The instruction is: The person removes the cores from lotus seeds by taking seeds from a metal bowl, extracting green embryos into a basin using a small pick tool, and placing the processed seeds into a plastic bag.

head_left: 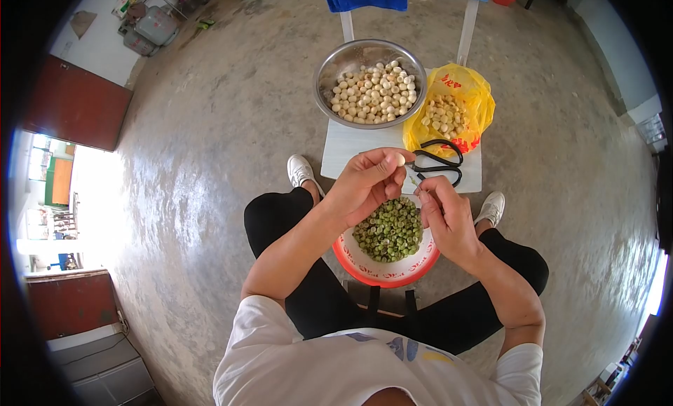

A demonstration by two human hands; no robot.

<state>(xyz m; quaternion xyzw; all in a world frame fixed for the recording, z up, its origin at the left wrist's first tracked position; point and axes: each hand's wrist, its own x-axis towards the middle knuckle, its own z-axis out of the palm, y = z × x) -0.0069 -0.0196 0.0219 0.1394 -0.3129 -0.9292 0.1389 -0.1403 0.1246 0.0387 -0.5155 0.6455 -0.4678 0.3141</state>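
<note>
Between the thumb and index finger of my left hand is a pale, round peeled seed, which looks like a lotus seed. Close beside it, the fingers of my right hand are pinched together; what they hold, if anything, is too small to make out. Under both hands, a red-rimmed white basin contains many small cut green pieces. Black-handled scissors lie just beyond my right hand, their blades partly hidden by my fingers.
On a white stool stand a steel bowl of pale round seeds and a yellow plastic bag with pale yellowish pieces. My knees flank the basin. Gas cylinders stand at the far left wall.
</note>
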